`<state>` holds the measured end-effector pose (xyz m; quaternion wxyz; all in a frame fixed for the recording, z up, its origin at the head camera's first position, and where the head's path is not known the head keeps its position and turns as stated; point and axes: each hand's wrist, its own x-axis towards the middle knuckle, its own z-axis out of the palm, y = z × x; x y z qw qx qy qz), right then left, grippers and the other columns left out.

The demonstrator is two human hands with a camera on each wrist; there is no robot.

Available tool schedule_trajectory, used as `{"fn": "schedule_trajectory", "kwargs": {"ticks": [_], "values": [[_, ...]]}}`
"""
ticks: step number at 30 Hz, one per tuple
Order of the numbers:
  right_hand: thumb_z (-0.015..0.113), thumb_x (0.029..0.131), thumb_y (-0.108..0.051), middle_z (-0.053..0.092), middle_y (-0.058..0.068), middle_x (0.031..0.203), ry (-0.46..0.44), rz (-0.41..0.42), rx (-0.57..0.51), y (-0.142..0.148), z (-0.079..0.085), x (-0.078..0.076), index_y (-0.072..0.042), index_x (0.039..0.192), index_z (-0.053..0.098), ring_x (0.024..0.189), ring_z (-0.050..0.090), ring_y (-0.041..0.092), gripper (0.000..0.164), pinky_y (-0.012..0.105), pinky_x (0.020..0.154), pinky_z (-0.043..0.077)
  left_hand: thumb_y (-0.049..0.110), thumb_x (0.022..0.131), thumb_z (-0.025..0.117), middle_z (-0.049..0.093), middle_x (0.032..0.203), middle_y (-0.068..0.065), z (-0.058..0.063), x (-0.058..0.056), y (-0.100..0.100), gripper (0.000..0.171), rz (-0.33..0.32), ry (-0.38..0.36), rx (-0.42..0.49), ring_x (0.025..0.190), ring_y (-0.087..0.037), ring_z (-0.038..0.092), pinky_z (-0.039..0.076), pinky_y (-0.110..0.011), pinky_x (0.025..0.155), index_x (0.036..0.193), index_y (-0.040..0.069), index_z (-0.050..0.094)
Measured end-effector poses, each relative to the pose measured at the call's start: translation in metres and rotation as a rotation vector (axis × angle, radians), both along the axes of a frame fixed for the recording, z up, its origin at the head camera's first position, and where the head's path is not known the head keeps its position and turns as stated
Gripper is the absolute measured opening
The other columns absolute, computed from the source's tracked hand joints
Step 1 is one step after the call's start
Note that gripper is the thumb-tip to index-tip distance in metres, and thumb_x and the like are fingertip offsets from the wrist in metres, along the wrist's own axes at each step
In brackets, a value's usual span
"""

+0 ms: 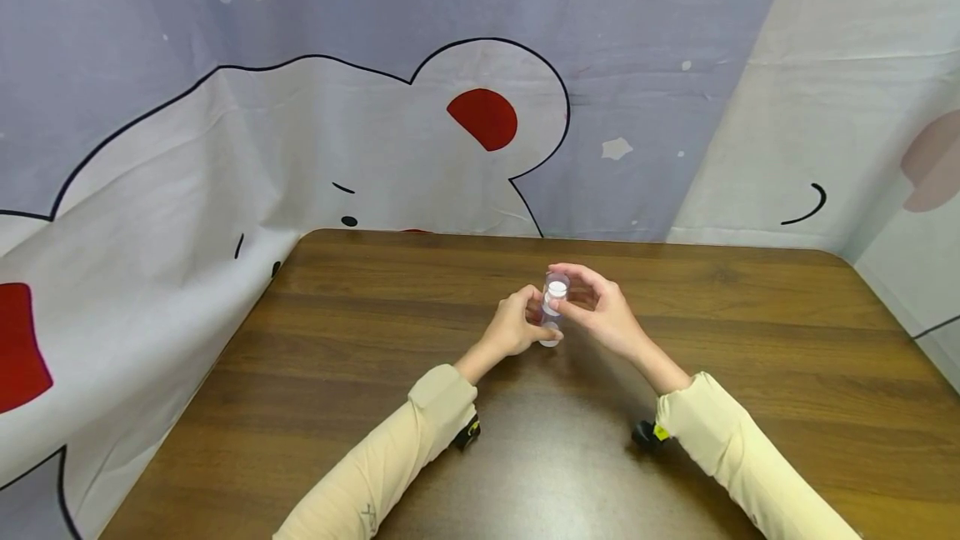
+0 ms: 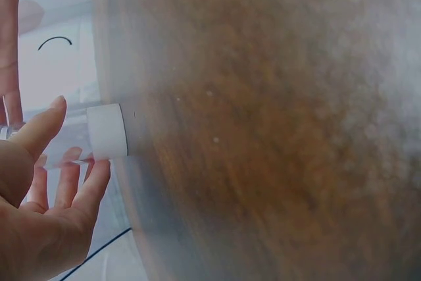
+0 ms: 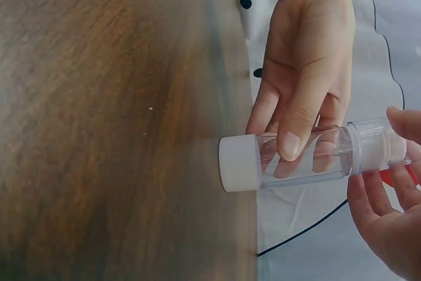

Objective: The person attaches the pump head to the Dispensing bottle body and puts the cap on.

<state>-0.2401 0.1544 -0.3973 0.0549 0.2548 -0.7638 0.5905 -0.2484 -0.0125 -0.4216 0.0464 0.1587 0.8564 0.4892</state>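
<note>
A clear cylindrical bottle [image 1: 552,320] stands upright over the table's middle, with a white base [image 3: 239,163] and a clear top part [image 3: 375,146] that has a white piece inside. My left hand [image 1: 516,326] holds the clear body low down, thumb on one side and fingers round the other. Higher up, my right hand [image 1: 602,307] grips the clear top part between thumb and fingers. In the left wrist view, the left hand [image 2: 56,225] partly covers the body. Whether the base touches the table, I cannot tell.
The brown wooden table [image 1: 337,398] lies under both arms. A printed cloth [image 1: 360,132] hangs along the back and sides. Dark devices [image 1: 468,433] sit at the cream sleeve cuffs.
</note>
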Motion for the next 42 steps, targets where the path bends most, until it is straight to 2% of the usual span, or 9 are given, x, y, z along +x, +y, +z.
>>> {"fn": "schedule_trajectory", "kwargs": {"ticks": [11, 24, 33, 42], "values": [[0.068, 0.086, 0.001, 0.058, 0.022, 0.127, -0.028, -0.003, 0.025, 0.001, -0.003, 0.003, 0.003, 0.129, 0.053, 0.106, 0.057, 0.000, 0.046, 0.027, 0.094, 0.052, 0.007, 0.072, 0.084, 0.071, 0.103, -0.019, 0.000, 0.000, -0.001, 0.043, -0.012, 0.012, 0.014, 0.095, -0.029, 0.070, 0.058, -0.028, 0.078, 0.103, -0.001, 0.056], [0.068, 0.086, 0.000, 0.059, 0.022, 0.126, -0.064, 0.001, 0.040, 0.001, -0.001, 0.004, 0.002, 0.130, 0.052, 0.105, 0.058, 0.001, 0.046, 0.031, 0.095, 0.052, 0.008, 0.072, 0.084, 0.071, 0.101, -0.018, -0.002, 0.000, -0.001, 0.042, -0.013, 0.014, 0.021, 0.093, -0.027, 0.070, 0.057, -0.026, 0.075, 0.102, 0.000, 0.056], [0.069, 0.085, 0.001, 0.060, 0.023, 0.127, -0.060, -0.010, 0.021, 0.002, -0.005, 0.002, 0.002, 0.128, 0.055, 0.105, 0.060, 0.000, 0.045, 0.025, 0.093, 0.053, 0.008, 0.072, 0.084, 0.070, 0.101, -0.017, -0.001, 0.000, -0.001, 0.041, -0.009, 0.009, 0.019, 0.094, -0.027, 0.070, 0.058, -0.028, 0.076, 0.102, 0.001, 0.056], [0.069, 0.083, 0.005, 0.062, 0.024, 0.121, 0.044, -0.018, 0.027, 0.000, -0.011, 0.000, 0.004, 0.125, 0.055, 0.101, 0.060, -0.001, 0.044, 0.017, 0.088, 0.053, 0.007, 0.072, 0.084, 0.070, 0.101, -0.018, -0.001, 0.002, -0.001, 0.042, -0.015, 0.016, 0.026, 0.094, -0.028, 0.070, 0.058, -0.027, 0.075, 0.102, 0.000, 0.056]]}}
